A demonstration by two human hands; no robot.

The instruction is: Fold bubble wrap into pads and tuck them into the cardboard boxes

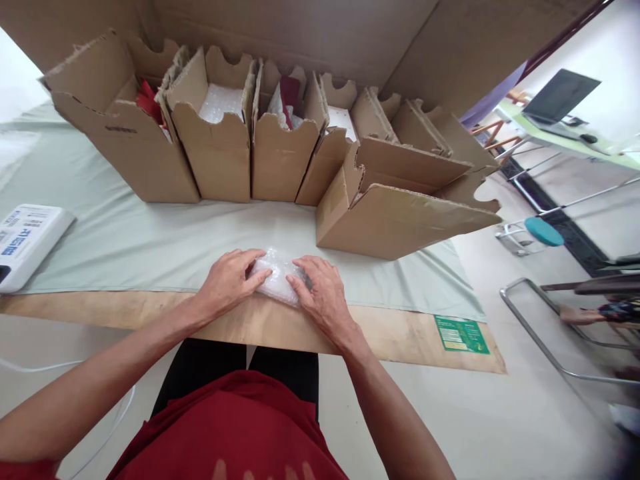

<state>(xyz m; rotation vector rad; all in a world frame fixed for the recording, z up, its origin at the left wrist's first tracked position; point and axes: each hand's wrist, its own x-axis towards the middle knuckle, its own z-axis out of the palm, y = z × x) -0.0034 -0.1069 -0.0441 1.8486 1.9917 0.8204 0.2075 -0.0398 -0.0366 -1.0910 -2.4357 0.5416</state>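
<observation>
A small flat packet in clear bubble wrap (280,287) lies at the front edge of the cloth-covered table, partly over the bare wooden edge. My left hand (233,277) grips its left side, with thumb and fingers curled against the wrap. On the opposite side my right hand (323,287) holds it in the same way, the thumb on top. What is inside the wrap cannot be made out.
Several cardboard bins (225,157) stand in a row behind the hands, some with bubble-wrapped or red items. Another cardboard bin (400,220) sits at an angle on the right. A white device (35,243) is on the left. A green label (461,335) marks the table's right edge.
</observation>
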